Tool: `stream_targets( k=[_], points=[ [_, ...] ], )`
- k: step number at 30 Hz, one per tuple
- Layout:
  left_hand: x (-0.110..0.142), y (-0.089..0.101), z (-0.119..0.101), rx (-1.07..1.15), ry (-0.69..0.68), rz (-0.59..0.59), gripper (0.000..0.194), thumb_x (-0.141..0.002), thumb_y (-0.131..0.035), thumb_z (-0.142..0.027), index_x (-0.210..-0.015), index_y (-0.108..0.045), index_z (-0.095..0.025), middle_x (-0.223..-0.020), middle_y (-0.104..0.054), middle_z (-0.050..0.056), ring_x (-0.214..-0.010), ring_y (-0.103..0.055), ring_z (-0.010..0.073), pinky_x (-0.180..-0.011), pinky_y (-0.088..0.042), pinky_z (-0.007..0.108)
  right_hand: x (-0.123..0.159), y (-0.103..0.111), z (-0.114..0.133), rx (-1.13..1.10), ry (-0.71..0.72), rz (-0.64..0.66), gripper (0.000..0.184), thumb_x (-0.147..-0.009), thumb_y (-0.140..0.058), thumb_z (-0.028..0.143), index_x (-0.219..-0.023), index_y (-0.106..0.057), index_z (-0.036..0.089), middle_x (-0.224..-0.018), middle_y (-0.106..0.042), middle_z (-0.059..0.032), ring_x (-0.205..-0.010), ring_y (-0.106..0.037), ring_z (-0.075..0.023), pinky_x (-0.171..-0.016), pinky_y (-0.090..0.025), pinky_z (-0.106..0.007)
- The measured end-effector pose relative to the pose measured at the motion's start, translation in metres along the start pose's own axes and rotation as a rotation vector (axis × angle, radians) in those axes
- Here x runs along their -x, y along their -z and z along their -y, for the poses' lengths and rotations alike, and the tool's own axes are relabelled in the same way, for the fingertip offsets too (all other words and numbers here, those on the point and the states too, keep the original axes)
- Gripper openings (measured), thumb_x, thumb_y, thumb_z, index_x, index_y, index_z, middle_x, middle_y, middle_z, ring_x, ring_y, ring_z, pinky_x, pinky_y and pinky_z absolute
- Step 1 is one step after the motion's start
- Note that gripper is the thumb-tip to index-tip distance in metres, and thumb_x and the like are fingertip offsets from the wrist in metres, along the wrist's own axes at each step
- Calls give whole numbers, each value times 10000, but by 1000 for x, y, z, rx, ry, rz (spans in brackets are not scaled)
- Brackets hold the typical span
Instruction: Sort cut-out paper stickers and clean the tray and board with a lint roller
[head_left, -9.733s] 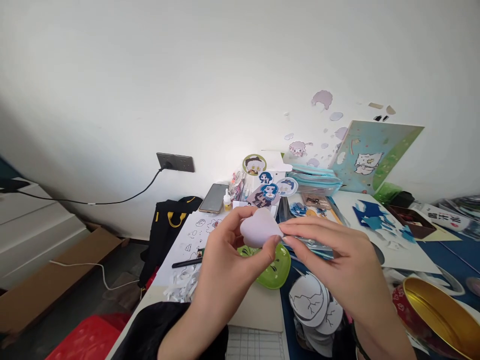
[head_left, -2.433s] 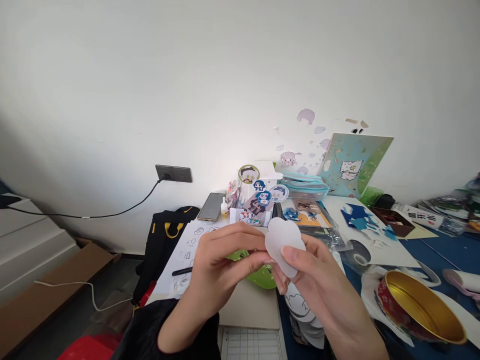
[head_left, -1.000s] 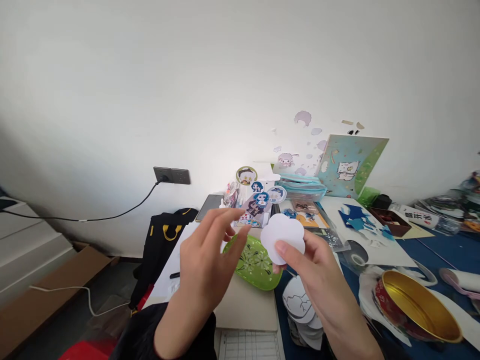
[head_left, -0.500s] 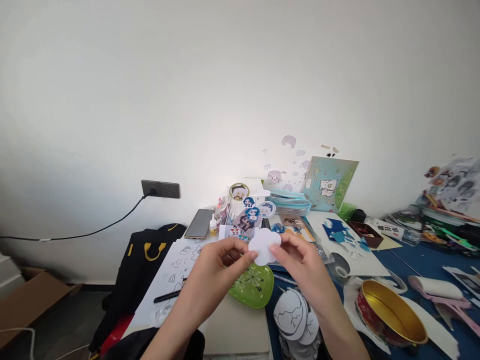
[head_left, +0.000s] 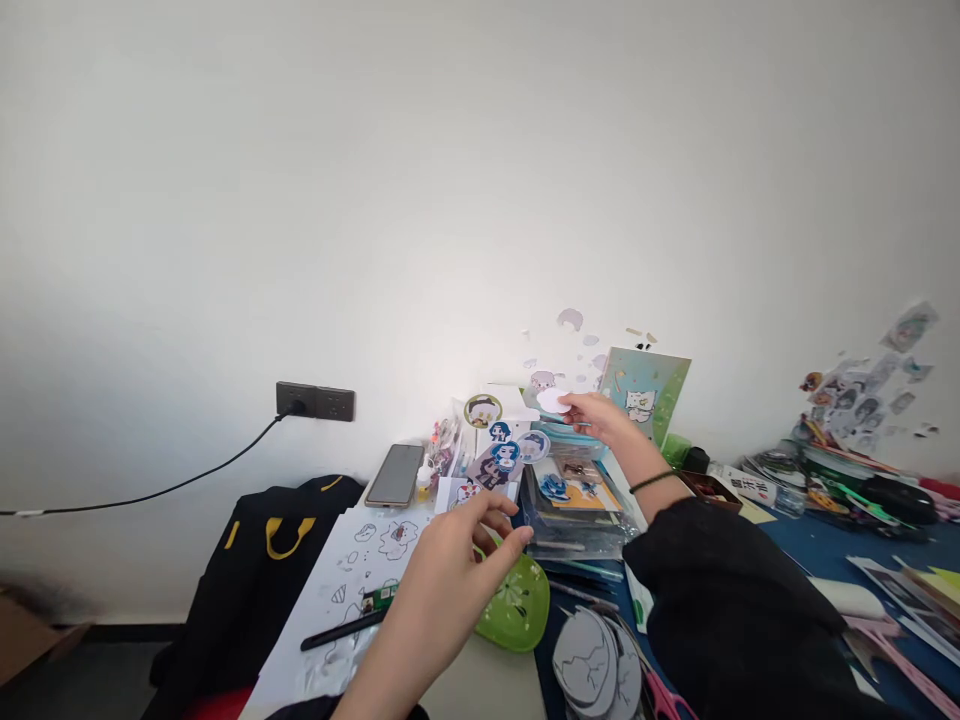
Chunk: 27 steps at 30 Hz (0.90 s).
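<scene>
My right hand [head_left: 592, 412] is stretched forward toward the wall, its fingers closed on a white cloud-shaped paper cutout [head_left: 553, 400]. The cutout is up near the stickers on the wall [head_left: 544, 380]; I cannot tell whether it touches the wall. My left hand [head_left: 469, 565] hovers over a green flowered dish [head_left: 517, 605], fingers loosely curled and apart, with nothing in it. A pile of grey paper cutouts with crack lines [head_left: 589, 660] lies to the right of the dish.
A phone [head_left: 396, 474], a sheet of line drawings [head_left: 330, 565] and a black pen [head_left: 341, 630] lie at left, beside a black bag [head_left: 274, 570]. Round character stickers [head_left: 504, 455] stand behind the dish. A teal folder [head_left: 649, 395] leans on the wall. Pink scissors [head_left: 664, 695] lie at front right.
My left hand has let go of the cloud cutout and stays over the dish. The right hand has carried the cutout forward and up toward the wall. The view has shifted slightly.
</scene>
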<state>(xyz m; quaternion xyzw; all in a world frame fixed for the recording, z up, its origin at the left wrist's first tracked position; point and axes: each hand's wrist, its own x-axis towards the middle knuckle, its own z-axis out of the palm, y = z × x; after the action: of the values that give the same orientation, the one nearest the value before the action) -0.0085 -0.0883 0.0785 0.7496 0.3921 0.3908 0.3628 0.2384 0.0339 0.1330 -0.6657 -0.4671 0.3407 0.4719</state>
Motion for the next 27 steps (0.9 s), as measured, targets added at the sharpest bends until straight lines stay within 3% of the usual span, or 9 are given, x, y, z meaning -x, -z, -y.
stream_targets(
  k=[6,15,23,27],
  points=[
    [0,9,4,-30,-5,-53,237,-845,-511,-395,-965,-588,-206,-820,-676,36,-649,-599,170,-576,-459,279,-55,-26,10,170,-116,27,282,-897,-559,317,-1115,-573,138,-1091,-601,-80,-900,-611,-172,-762,-530,-354],
    [-1,18,4,-65,-38,-122,213,-838,-514,-388,-938,-594,-217,-738,-677,25,-559,-594,160,-463,-430,243,-86,-48,7,382,-156,94,291,-899,-556,319,-1129,-567,141,-1099,-600,-81,-901,-612,-172,-759,-533,-354],
    [-1,17,4,-114,-48,-131,217,-841,-505,-389,-937,-598,-218,-743,-680,23,-567,-605,161,-481,-453,249,-101,-43,-6,530,-62,69,306,-898,-556,334,-1135,-566,141,-1104,-600,-82,-918,-612,-180,-780,-527,-373],
    [1,19,5,-121,-27,-145,239,-839,-502,-411,-946,-599,-220,-752,-679,24,-564,-600,162,-481,-444,254,-97,-42,-8,565,132,47,295,-901,-546,344,-1128,-578,158,-1159,-584,-80,-990,-591,-205,-842,-504,-403]
  ],
)
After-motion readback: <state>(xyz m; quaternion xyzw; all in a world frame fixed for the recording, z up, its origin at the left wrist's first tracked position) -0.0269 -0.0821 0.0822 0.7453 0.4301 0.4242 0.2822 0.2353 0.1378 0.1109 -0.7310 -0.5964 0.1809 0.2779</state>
